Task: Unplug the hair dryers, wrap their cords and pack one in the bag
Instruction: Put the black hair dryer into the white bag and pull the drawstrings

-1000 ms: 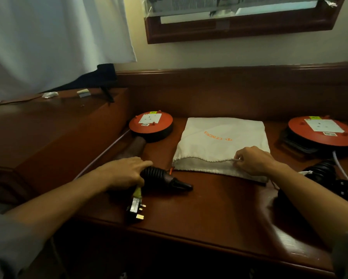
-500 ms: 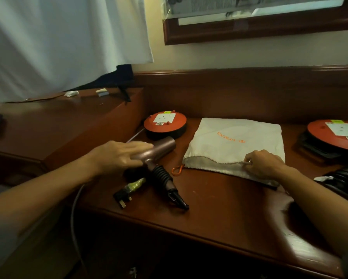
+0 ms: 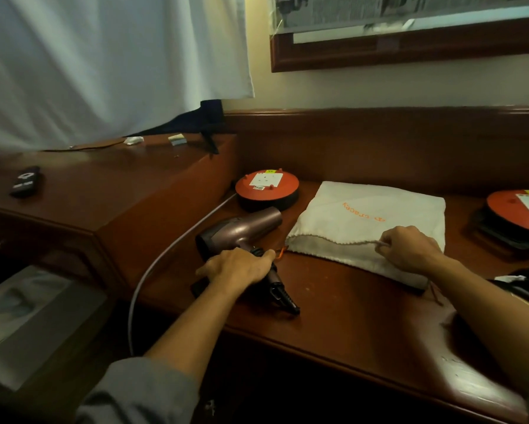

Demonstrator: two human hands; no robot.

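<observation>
One orange "Gracey" print on bag [image 3: 364, 215].

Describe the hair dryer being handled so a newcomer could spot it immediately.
On the lower wooden desk, look left of the flat cream drawstring bag and in front of the nearer orange cable reel. The left hand grips the hair dryer there: metallic mauve barrel, black handle, unlike the black items at far right.

Hair dryer [image 3: 241, 232] on desk [image 3: 333, 313], left of bag [image 3: 370, 215], before reel [image 3: 267, 191].
</observation>
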